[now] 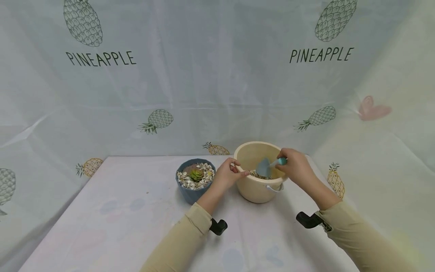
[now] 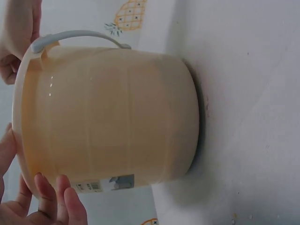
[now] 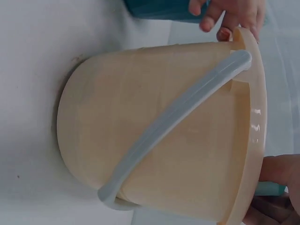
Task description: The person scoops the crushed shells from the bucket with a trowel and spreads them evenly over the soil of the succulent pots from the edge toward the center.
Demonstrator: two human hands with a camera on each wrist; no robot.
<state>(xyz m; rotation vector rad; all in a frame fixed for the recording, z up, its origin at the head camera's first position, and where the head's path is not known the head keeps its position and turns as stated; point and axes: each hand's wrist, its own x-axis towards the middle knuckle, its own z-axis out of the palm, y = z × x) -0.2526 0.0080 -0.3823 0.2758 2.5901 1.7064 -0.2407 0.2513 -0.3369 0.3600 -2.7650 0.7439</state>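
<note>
A cream bucket [image 1: 255, 192] with a pale grey handle [image 3: 168, 124] stands at the table's back right, some gravel [image 1: 255, 174] in its bottom. Inside it, a small trowel [image 1: 263, 167] points its grey-blue blade down at the gravel. My right hand [image 1: 296, 165] grips the trowel's teal-tipped handle [image 3: 270, 189] over the right rim. At the left rim, my left hand [image 1: 228, 174] pinches the bucket's edge, thumb and fingers on either side of it. In the left wrist view, the other fingers [image 2: 47, 194] lie along the bucket's outer wall.
Left of the bucket, close to my left forearm, stands a blue-grey pot [image 1: 191, 194] with a green succulent [image 1: 196, 175] among pale pebbles. A pineapple-print sheet [image 1: 210, 75] hangs behind the white-covered table [image 1: 136, 226]. A label [image 2: 105, 184] is stuck on the bucket.
</note>
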